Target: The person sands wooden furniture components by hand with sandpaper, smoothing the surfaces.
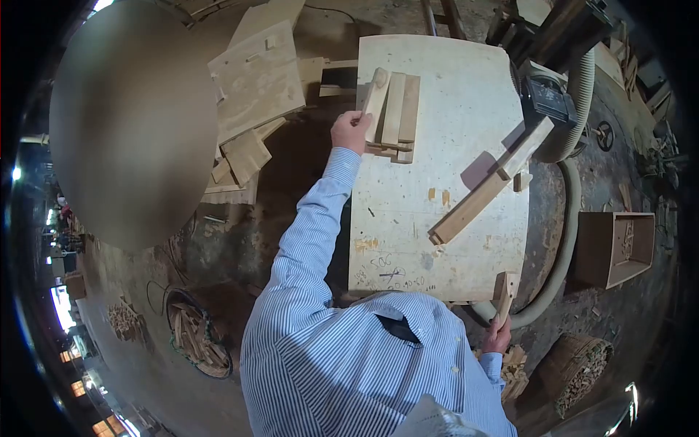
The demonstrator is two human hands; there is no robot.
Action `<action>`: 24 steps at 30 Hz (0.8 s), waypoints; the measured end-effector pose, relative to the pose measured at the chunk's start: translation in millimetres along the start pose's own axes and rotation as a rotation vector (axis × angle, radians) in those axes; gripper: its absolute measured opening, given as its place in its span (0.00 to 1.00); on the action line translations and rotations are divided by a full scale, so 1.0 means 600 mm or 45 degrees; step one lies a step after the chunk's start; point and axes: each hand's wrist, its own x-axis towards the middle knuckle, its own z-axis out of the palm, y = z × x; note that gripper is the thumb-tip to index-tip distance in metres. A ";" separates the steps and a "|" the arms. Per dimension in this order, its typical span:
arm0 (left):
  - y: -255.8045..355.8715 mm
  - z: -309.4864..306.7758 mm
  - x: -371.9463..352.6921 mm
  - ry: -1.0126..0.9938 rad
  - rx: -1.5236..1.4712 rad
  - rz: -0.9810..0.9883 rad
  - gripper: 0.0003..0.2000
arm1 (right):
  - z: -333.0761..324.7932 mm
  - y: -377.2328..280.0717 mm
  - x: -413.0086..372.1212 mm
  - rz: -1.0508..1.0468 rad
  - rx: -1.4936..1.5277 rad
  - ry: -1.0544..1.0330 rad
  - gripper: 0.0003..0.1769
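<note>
My left hand (351, 132) is at the left edge of a pale worktable (451, 95). Its fingers are closed on the side of a narrow wooden piece with a rounded end (376, 95). That piece lies slightly askew beside several wooden strips (394, 109) on a board. Off the table's near right corner, my right hand (496, 338) grips the lower end of a short wooden block (506, 293), held upright with a small hole or dark mark near its top.
A long wooden bar (473, 207) lies diagonally on the table near a dark motor (550, 100). A ribbed hose (575, 226) curves down the right side, near an open wooden box (630, 249). Panels (258, 80) are stacked at left; a basket of offcuts (198, 335) stands on the floor.
</note>
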 end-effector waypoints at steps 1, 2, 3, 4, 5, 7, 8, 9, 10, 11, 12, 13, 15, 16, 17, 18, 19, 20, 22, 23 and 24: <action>-0.011 -0.006 0.005 -0.048 -0.126 -0.049 0.16 | -0.003 -0.009 -0.004 0.011 -0.003 0.009 0.25; -0.023 -0.014 0.012 -0.064 -0.166 -0.040 0.19 | -0.007 -0.017 -0.004 0.063 -0.010 -0.024 0.24; -0.016 -0.027 0.012 -0.089 -0.266 -0.045 0.19 | -0.010 -0.029 -0.003 0.117 -0.014 -0.051 0.24; 0.001 -0.039 0.006 -0.120 -0.367 -0.047 0.19 | -0.009 -0.026 -0.004 0.135 -0.009 -0.022 0.24; 0.025 -0.051 0.001 -0.186 -0.463 -0.097 0.18 | -0.010 -0.023 -0.003 0.096 -0.028 -0.024 0.24; 0.058 -0.047 -0.010 -0.405 -0.985 -0.196 0.20 | -0.013 -0.032 -0.002 0.075 -0.105 -0.034 0.22; 0.071 -0.038 -0.021 -0.434 -0.990 -0.188 0.20 | -0.013 -0.044 0.000 0.092 -0.097 -0.010 0.22; 0.110 -0.033 -0.037 -0.517 -1.123 -0.318 0.21 | -0.012 -0.053 0.000 0.039 -0.107 0.010 0.22; 0.135 -0.020 -0.049 -0.610 -1.251 -0.457 0.22 | -0.013 -0.057 -0.005 -0.004 -0.119 0.036 0.22; 0.128 0.008 -0.053 -0.650 -1.226 -0.534 0.22 | -0.013 -0.039 -0.005 0.119 -0.185 0.003 0.23; 0.138 0.032 -0.060 -0.718 -1.233 -0.540 0.22 | -0.012 -0.039 -0.007 0.148 -0.191 0.012 0.24; 0.149 0.058 -0.071 -0.845 -1.210 -0.533 0.22 | -0.012 -0.039 -0.007 0.130 -0.141 0.016 0.24; 0.161 0.129 -0.097 -0.994 -1.249 -0.495 0.22 | -0.017 -0.052 -0.006 0.100 -0.155 0.042 0.24; 0.160 0.172 -0.108 -1.062 -1.249 -0.511 0.22 | -0.020 -0.062 -0.009 0.093 -0.218 0.055 0.24; 0.160 0.217 -0.115 -1.027 -1.114 -0.352 0.22 | -0.020 -0.067 -0.008 0.114 -0.193 0.060 0.24; 0.157 0.259 -0.120 -0.973 -0.981 -0.189 0.22 | -0.021 -0.069 -0.009 0.122 -0.167 0.056 0.24; 0.151 0.301 -0.124 -0.974 -0.902 -0.121 0.22 | -0.022 -0.071 -0.011 0.144 -0.164 0.073 0.24; 0.149 0.338 -0.124 -0.991 -0.899 -0.116 0.22 | -0.023 -0.077 -0.012 0.119 -0.165 0.086 0.24; 0.151 0.401 -0.119 -0.946 -0.544 -0.009 0.21 | -0.026 -0.085 -0.013 0.055 -0.166 0.105 0.24; 0.152 0.426 -0.114 -0.949 -0.544 0.003 0.21 | -0.028 -0.085 -0.012 0.074 -0.210 0.080 0.24; 0.163 0.443 -0.111 -0.922 -0.418 0.045 0.21 | -0.028 -0.082 -0.012 0.073 -0.203 0.087 0.24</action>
